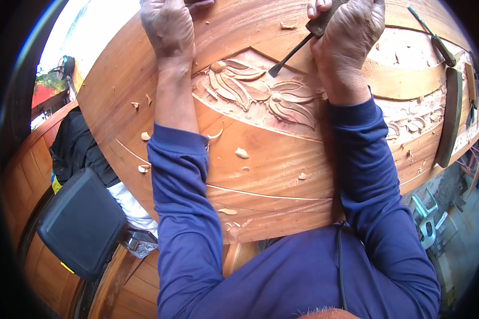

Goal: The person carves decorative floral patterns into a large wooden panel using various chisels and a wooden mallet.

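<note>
My right hand (351,37), at the upper right, is closed around the dark handle of a carving chisel (292,54). The chisel's thin dark shank slants down to the left, its tip at the carved flowers and leaves (282,98) in the reddish wooden panel (282,159). My left hand (170,29) is over the panel's far left part, cut by the top edge of the view. Only a bit of its fingers shows, so its grip cannot be made out.
Pale wood chips (241,153) lie scattered over the panel. On its right side are a dark wooden bar (451,117) and another thin tool (426,24). A black padded seat (82,223) stands at the left, a pale green plastic stool (426,218) at the lower right.
</note>
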### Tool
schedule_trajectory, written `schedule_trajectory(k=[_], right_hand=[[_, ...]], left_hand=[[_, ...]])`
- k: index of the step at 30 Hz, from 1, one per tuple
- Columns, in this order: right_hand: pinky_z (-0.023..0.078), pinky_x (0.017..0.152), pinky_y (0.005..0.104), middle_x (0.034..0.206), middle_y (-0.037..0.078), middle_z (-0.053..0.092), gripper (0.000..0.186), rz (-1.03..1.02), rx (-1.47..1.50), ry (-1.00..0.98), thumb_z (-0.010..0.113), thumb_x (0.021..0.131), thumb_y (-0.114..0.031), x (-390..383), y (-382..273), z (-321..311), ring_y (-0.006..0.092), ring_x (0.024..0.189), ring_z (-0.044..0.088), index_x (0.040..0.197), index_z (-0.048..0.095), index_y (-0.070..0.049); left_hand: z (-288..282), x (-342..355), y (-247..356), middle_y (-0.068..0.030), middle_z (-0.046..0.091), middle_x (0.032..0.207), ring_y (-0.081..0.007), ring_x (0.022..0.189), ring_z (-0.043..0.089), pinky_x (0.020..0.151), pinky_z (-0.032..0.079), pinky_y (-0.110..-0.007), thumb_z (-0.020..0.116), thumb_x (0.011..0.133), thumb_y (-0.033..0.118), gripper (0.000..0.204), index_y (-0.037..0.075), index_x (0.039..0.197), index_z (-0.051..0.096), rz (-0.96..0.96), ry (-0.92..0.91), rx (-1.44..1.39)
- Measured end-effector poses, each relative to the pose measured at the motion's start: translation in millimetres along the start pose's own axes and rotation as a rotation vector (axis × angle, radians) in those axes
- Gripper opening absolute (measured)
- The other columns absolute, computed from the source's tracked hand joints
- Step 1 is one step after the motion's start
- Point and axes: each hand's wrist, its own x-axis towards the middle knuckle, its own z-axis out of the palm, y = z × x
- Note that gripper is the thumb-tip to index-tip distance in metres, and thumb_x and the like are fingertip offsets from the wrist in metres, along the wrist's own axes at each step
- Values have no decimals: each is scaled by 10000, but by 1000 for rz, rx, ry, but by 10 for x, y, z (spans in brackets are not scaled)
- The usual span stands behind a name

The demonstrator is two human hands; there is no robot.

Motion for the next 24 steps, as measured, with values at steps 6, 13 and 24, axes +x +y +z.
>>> schedule_trajectory(k=[6, 13, 24], right_hand=[[399, 380, 227, 733, -36, 481, 200, -57, 25, -29, 556, 1078, -365, -67, -19, -26, 74, 468, 458, 1033, 528, -173], [527, 879, 283, 1108, 115, 674, 161, -244, -300, -349, 635, 1007, -57, -203, -850, -703, 166, 941, 657, 1146, 637, 24], [502, 789, 240, 1118, 58, 661, 416, 716, -864, -778, 637, 1025, -68, -946, -1895, -1327, 68, 910, 592, 1412, 549, 58]], left_hand=[[0, 11, -53, -24, 695, 794, -104, 654, 671, 568, 541, -234, 588, 1068, 275, 222, 82, 1133, 679, 17, 13, 10], [-107, -19, 7, -15, 686, 773, -91, 644, 658, 556, 515, -224, 589, 1073, 270, 208, 93, 1126, 682, -3, 36, 34], [1000, -1881, 403, -84, 690, 856, -260, 804, 665, 717, 540, -375, 667, 971, 319, 274, 69, 878, 730, 655, -383, 383]])
